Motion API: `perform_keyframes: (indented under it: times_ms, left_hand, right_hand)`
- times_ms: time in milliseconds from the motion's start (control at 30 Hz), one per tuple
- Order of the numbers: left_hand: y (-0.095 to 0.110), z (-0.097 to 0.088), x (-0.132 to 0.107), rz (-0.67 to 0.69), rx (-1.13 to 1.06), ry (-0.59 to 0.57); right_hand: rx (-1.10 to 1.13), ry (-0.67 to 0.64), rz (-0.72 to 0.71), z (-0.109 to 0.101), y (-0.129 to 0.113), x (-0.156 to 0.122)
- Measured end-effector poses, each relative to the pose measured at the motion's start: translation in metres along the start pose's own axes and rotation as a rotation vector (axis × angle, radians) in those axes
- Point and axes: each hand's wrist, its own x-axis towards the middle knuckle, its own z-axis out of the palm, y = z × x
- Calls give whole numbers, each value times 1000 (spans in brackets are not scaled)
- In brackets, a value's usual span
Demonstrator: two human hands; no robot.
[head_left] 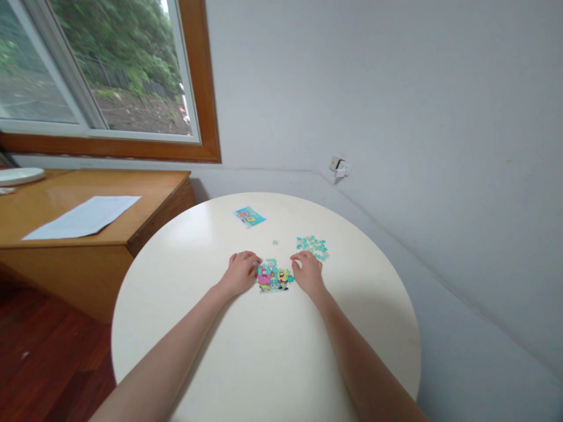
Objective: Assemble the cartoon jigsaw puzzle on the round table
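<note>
A partly joined jigsaw puzzle (273,278) with pink and yellow cartoon figures lies on the round white table (259,357). At its left edge rests my left hand (241,271), palm down, its loosely bent fingers apart and their tips close to the upper left pieces. My right hand (309,271) is at the puzzle's upper right, thumb and forefinger bent towards each other in a pinch. Anything between those fingertips is too small to make out. Just beyond that hand lies a spread of loose teal puzzle pieces (317,246), partly covered by the fingers.
A single loose piece (275,242) lies beyond the puzzle. Farther back is a small picture card (249,217) with similar figures. To the left, a wooden desk (162,193) carries a white sheet of paper (88,217). A wall with a socket (336,163) stands behind the table.
</note>
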Motion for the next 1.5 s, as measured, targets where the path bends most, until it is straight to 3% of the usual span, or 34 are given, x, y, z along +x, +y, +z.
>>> perform_keyframes:
  times_ms: [167, 367, 1500]
  left_hand:
    - [-2, 2, 0, 14, -8, 10]
    - [-1, 2, 0, 7, -15, 8]
    - [-1, 0, 1, 1, -2, -4]
  right_hand:
    - [-41, 43, 9, 0, -1, -1]
    - [-41, -21, -2, -1, -1, -1]
    - [-33, -19, -45, -3, -5, -3]
